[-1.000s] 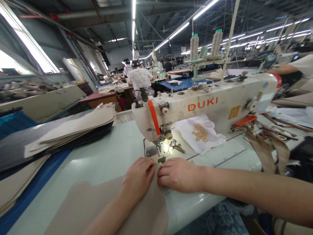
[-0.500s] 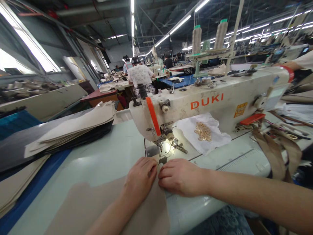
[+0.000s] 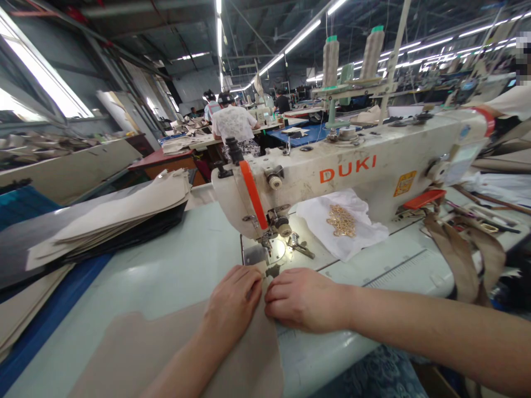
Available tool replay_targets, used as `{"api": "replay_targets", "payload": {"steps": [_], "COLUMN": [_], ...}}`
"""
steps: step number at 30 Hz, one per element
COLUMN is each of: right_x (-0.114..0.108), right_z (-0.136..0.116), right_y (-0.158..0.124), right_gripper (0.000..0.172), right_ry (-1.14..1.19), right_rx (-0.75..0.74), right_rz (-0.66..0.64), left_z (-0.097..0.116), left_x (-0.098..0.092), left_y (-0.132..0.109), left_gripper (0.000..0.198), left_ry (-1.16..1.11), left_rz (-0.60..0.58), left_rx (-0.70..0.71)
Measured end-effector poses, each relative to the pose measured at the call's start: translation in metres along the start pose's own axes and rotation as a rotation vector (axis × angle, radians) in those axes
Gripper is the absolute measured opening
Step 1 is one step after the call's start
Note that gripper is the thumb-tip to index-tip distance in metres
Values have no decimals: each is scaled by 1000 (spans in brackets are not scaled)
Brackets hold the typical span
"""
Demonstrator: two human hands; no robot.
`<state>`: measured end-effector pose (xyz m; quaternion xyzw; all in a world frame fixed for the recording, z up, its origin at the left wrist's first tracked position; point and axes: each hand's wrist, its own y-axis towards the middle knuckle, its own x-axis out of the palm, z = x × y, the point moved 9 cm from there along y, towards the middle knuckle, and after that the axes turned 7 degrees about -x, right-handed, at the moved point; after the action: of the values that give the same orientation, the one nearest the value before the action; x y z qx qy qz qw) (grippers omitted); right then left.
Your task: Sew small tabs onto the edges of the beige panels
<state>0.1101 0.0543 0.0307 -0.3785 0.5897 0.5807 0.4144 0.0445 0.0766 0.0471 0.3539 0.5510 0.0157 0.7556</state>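
Observation:
A beige fabric panel [image 3: 249, 359] lies on the pale green sewing table, its narrow end just in front of the needle area of a white DUKI sewing machine [image 3: 352, 171]. My left hand [image 3: 232, 301] rests on the panel, fingers bent and pinching its far end. From the right, my right hand [image 3: 302, 298] is closed with curled fingertips at the same end, close beside the left. The fingertips are partly hidden. Just beyond both hands are the presser foot [image 3: 267, 246] and the lit needle plate [image 3: 277, 251].
Gold metal rings [image 3: 342, 221] lie on a white cloth [image 3: 360, 243] under the machine arm. Stacked beige panels [image 3: 120, 213] are at the left. Brown straps [image 3: 446, 249] hang at the right, near tools. Thread cones [image 3: 331, 61] stand behind; a person [image 3: 234, 124] sits farther back.
The view has shifted slightly, so the machine and table appear a little farther left. Both hands stay closed at the panel's end, with hardly any movement.

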Motion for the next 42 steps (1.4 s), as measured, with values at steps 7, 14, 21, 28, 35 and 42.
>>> {"api": "replay_targets", "payload": {"steps": [7, 14, 21, 28, 35, 42], "right_x": [0, 1, -1, -5, -4, -4], "right_z": [0, 0, 0, 5, 3, 5], "right_y": [-1, -1, -1, 0, 2, 1], "right_gripper": [19, 19, 21, 19, 18, 19], "right_ry": [7, 7, 29, 13, 34, 40], "right_rx": [-5, -2, 4, 51, 65, 93], "right_rz": [19, 20, 27, 25, 9, 33], "left_z": [-1, -1, -2, -2, -4, -4], "left_x": [1, 2, 2, 2, 3, 5], "left_y": [-1, -1, 0, -1, -1, -2], "left_gripper": [17, 16, 17, 17, 17, 15], "left_ry": [-9, -13, -24, -32, -10, -31], "left_rz": [-4, -6, -19, -36, -39, -36], "left_rx": [4, 12, -7, -17, -44, -39]}}
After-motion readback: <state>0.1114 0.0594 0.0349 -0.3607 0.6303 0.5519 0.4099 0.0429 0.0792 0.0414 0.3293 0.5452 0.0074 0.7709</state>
